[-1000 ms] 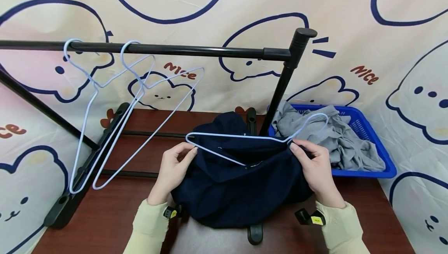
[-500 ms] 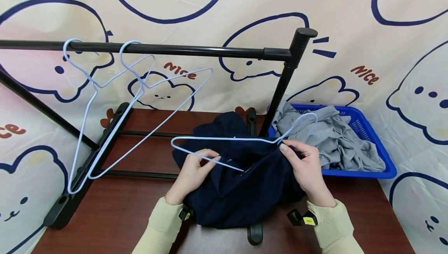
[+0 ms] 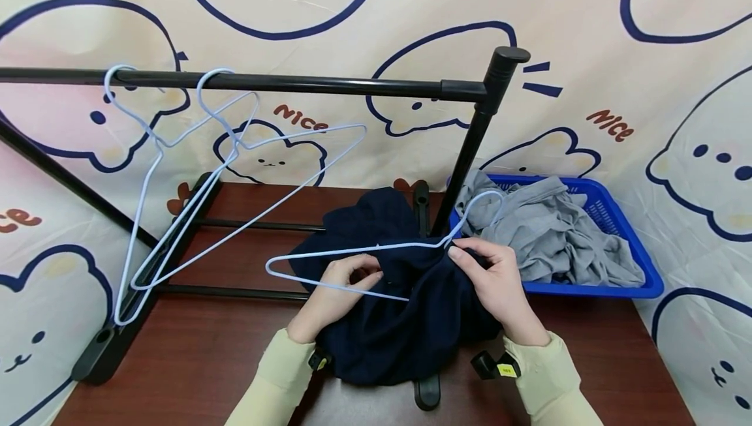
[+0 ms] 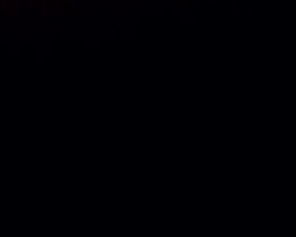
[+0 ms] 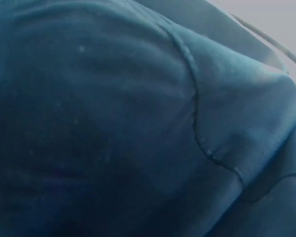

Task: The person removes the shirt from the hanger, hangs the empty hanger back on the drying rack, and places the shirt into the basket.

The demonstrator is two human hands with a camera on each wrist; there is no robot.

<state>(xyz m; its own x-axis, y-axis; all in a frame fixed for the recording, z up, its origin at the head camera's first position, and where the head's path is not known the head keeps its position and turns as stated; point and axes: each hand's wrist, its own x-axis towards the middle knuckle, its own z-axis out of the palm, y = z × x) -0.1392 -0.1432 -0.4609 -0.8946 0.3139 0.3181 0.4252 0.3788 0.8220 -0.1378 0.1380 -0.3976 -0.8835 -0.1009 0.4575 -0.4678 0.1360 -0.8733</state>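
Observation:
In the head view, a navy-blue garment (image 3: 388, 341) lies bunched on the table, its exact kind unclear. A light-blue clothes hanger (image 3: 352, 252) slants across it, hook up at the right, with one end of its lower bar inside the cloth. My right hand (image 3: 493, 282) pinches the hanger's neck together with the garment's edge. My left hand (image 3: 337, 292), thumb and forefinger curled, pinches the cloth close to the hanger's lower bar. Only navy fabric (image 5: 113, 113) with a seam fills the right wrist view. Black covers the left wrist view.
A black clothes rack's rail (image 3: 305, 83) crosses behind the hands, with two light-blue hangers (image 3: 143, 197) hooked on its left part. At the back right stands a blue basket (image 3: 652, 279) of grey clothes (image 3: 564, 237). The rack's post (image 3: 467, 171) rises beside the basket.
My left hand has moved right from the hanger's left corner to the cloth inside. The right hand has shifted left and slightly down with the hanger. A hanging hanger has swung.

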